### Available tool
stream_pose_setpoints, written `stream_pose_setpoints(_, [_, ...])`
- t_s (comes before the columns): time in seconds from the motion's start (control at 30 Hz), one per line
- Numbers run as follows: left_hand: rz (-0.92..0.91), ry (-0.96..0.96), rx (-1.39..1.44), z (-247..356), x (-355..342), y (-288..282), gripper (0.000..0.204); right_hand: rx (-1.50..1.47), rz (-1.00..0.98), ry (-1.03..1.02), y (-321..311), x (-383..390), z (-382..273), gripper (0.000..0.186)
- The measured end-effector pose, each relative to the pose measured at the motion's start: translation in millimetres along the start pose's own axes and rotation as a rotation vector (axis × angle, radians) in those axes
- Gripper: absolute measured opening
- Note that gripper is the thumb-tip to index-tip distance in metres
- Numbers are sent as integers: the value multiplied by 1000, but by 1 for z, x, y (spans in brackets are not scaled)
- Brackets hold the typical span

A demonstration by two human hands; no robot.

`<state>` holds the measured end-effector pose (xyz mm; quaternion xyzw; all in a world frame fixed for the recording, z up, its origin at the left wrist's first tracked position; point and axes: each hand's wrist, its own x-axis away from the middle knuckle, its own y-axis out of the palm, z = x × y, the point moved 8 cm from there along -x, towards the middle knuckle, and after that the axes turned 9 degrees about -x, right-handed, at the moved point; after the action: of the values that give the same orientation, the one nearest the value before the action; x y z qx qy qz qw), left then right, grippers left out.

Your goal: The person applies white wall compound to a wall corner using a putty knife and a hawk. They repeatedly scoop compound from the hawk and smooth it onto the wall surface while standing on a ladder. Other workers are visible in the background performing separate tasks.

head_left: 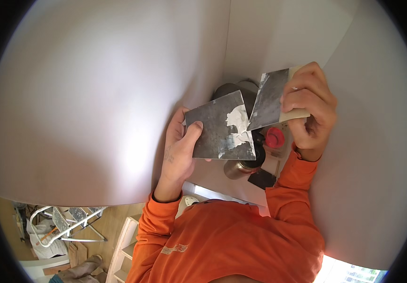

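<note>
My left hand (180,144) grips a dark metal plate (208,125), its thumb on the upper face and the other fingers mostly hidden beneath. White filler paste (238,123) is smeared along the plate's right side. In my right hand (309,101) is a putty knife (269,96) with a wide dark blade and a pale yellowish handle edge, fingers wrapped over that edge. The blade's lower corner meets the paste near the plate's right edge. Some white residue also marks the blade's upper left corner.
Below the plates stand a metal bottle (237,169) with a black lid, a red round container (275,137), a dark flat piece (262,179) and a dark rounded object (227,90). Pale walls curve around. A folding step stool (66,226) and wooden steps (127,240) are at lower left.
</note>
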<state>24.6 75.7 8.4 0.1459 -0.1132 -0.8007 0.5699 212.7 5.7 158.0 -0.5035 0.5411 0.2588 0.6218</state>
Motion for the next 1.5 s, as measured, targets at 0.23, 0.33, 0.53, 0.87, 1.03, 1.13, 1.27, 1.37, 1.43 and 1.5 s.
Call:
stream_pose_setpoints(0.23, [64,-8,6,1,-3,-1,22,-44,-124,0,-3,3,0,18])
stream_pose_setpoints(0.33, [110,-22,-11,-9,-7,-7,25,-188,-102,27,-22,15,5,15])
stream_pose_setpoints(0.53, [109,-46,-103,-11,-9,4,33,-274,514,200,-86,4,46,3])
stream_pose_setpoints(0.87, [94,165,-357,-25,-19,6,16,10,748,67,-113,-145,178,29])
stream_pose_setpoints(1.03, [191,215,-348,-29,-21,11,19,400,630,55,-115,-240,227,33])
stream_pose_setpoints(1.13, [198,179,-378,-31,-19,10,25,537,594,60,-115,-272,249,33])
stream_pose_setpoints(1.27, [208,125,-397,-34,-17,8,27,566,605,40,-114,-296,263,28])
stream_pose_setpoints(1.37, [206,114,-433,-32,-17,9,25,541,666,-9,-114,-301,266,25])
stream_pose_setpoints(1.43, [194,110,-388,-31,-16,11,26,549,678,-25,-113,-304,267,26])
stream_pose_setpoints(1.5, [211,114,-437,-30,-15,10,25,563,675,-9,-112,-307,272,26])
